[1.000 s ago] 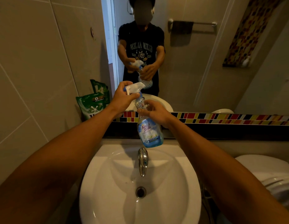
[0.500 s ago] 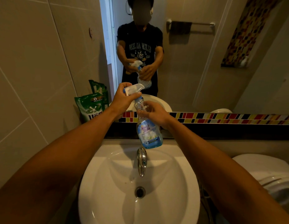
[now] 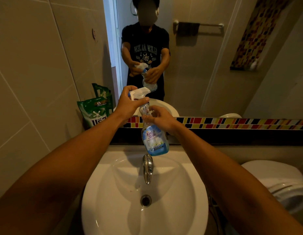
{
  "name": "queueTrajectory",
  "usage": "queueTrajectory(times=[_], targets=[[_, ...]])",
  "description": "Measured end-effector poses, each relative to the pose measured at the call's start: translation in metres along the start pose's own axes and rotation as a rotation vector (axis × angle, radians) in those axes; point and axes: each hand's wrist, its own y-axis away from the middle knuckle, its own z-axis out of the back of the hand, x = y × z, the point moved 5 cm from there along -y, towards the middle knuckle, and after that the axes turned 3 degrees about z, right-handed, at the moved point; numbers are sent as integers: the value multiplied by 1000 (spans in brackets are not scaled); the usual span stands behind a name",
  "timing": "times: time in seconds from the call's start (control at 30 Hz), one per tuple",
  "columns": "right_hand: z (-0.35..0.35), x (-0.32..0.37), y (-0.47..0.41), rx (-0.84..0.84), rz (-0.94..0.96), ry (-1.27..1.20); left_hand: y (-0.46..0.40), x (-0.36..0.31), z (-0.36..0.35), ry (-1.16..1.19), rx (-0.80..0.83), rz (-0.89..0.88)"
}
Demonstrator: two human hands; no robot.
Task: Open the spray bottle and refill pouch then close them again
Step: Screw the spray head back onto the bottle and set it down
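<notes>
overhead — white sink, tiled bathroom wall, mirror behind

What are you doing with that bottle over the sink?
A person stands at a bathroom sink holding a spray bottle up above the tap. The right hand holds the bottle's neck, and the left hand has a grip on the white spray head on top, likely twisting it. The head looks not yet off. A green refill pouch waits untouched on the ledge at the left, leaning by the wall.
</notes>
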Motion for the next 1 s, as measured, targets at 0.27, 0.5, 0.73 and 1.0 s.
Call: queueTrajectory(times=[0.27, 0.5, 0.73, 1.0], targets=[[0, 0, 3, 15, -10, -8, 3, -1, 1, -10, 20, -5], [0, -3, 6, 33, -15, -49, 10, -6, 4, 63, 67, 33], [1, -14, 7, 59, -78, -266, 13, -16, 3, 54, 150, 75], [0, -31, 11, 85, -121, -363, 19, -19, -4, -40, 179, 75]])
